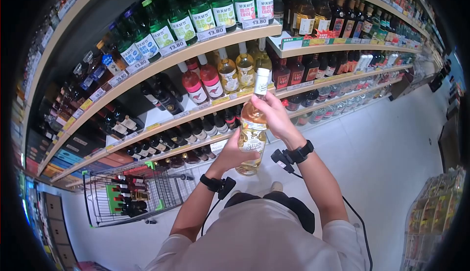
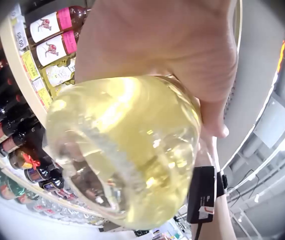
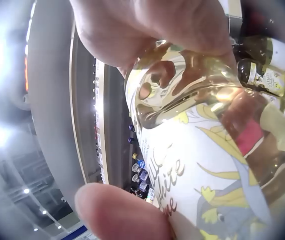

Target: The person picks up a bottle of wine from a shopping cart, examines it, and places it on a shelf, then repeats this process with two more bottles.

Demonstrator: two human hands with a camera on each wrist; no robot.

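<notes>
Both hands hold a bottle of white wine [image 1: 253, 136] in front of the body, its white-capped neck pointing toward the shelves. My left hand [image 1: 228, 153] grips the lower body, thumb across the front label. Around the shoulder and neck curl the fingers of my right hand [image 1: 275, 115]. In the left wrist view the bottle's clear base [image 2: 127, 155] shows pale yellow liquid, with the left palm above it. The right wrist view gives a close look at the label [image 3: 202, 170], which has a grey and yellow drawing; the left thumb [image 3: 122, 210] presses beside it.
Curved shelves hold green bottles [image 1: 200, 14] above, pink wine bottles [image 1: 211, 78] and similar white wines [image 1: 228, 73] below. A shopping cart [image 1: 103, 207] with several bottles stands at lower left. A stacked display [image 1: 435, 217] rises at right, beyond pale floor tiles [image 1: 377, 173].
</notes>
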